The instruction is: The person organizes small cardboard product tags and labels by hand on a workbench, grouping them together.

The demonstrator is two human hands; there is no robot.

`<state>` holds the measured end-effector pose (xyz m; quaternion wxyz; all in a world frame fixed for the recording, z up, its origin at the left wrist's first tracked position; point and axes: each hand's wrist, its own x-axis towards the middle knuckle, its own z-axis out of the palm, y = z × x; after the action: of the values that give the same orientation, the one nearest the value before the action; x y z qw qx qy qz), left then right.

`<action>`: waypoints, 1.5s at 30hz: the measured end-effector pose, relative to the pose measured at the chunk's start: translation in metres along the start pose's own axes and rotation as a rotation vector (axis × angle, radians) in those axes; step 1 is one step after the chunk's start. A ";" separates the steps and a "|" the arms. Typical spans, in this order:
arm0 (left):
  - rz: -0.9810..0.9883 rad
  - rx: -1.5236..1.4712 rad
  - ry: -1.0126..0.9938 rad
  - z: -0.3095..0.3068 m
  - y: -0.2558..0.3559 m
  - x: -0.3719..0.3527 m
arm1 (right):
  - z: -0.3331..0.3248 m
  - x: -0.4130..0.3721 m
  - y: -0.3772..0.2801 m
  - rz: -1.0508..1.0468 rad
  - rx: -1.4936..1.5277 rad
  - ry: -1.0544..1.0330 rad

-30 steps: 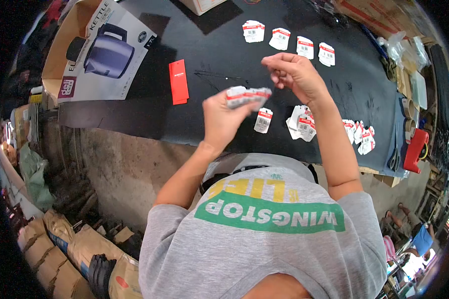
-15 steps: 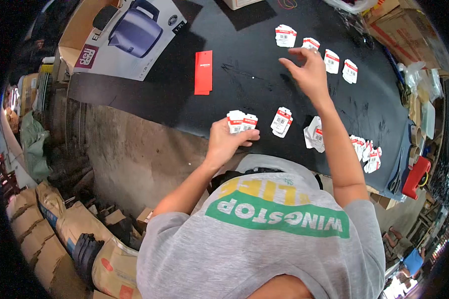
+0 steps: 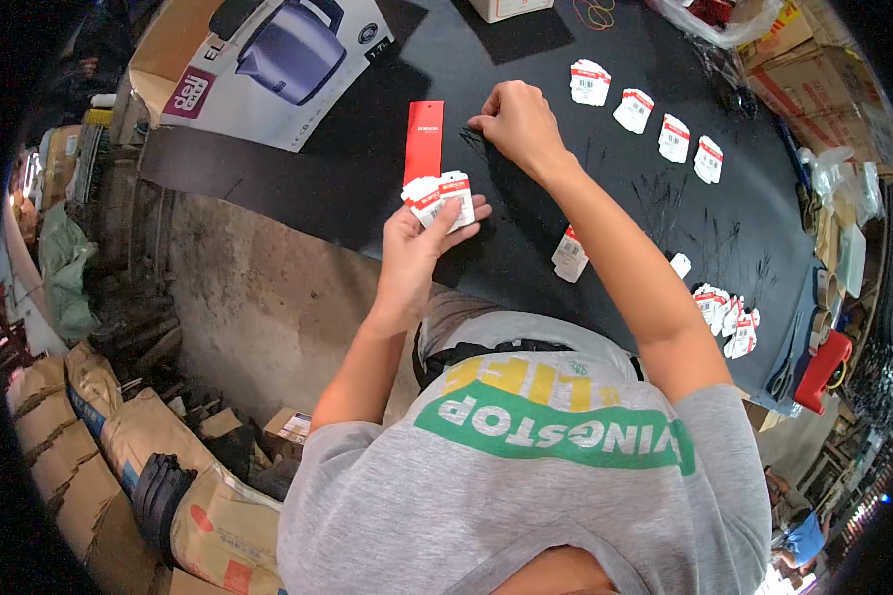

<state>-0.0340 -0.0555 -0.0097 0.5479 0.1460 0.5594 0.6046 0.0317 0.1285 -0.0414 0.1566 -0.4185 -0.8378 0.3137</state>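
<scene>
My left hand holds a small fan of white tags with red bands, the thumb on top, beside the lower end of a red card stack. With fingers curled down at the black tabletop, my right hand is right of the red cards; whatever it may pinch is hidden. Tag piles form a slanting row at the upper right, from one pile to another. Partly behind my right forearm is another pile. Several more tags lie overlapped at the lower right.
A kettle box stands at the upper left. Scissors and a red tool lie near the right edge. Cartons and plastic bags are at the upper right. Brown sacks fill the lower left.
My left hand has moved up and left with its tags, to the red cards. My right hand has moved left from the upper tag row, and its fingers have curled in.
</scene>
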 end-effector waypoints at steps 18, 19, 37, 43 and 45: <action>0.316 0.012 0.115 -0.004 0.024 0.027 | -0.042 0.001 -0.015 0.064 1.081 -0.002; 0.360 0.037 0.156 -0.003 0.026 0.028 | -0.044 0.000 -0.016 0.019 1.135 0.023; 0.563 0.218 -0.003 0.039 0.029 0.038 | -0.087 -0.057 -0.020 0.026 1.084 -0.250; 0.595 0.261 -0.049 0.053 0.031 0.037 | -0.103 -0.068 -0.012 0.044 1.135 -0.223; 0.689 0.383 -0.104 0.058 0.032 0.034 | -0.107 -0.069 -0.004 0.065 1.202 -0.246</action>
<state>-0.0164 0.0101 0.0214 0.3037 0.4551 0.5516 0.6296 0.1272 0.1138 0.0416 0.2576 -0.2428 -0.5133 0.7818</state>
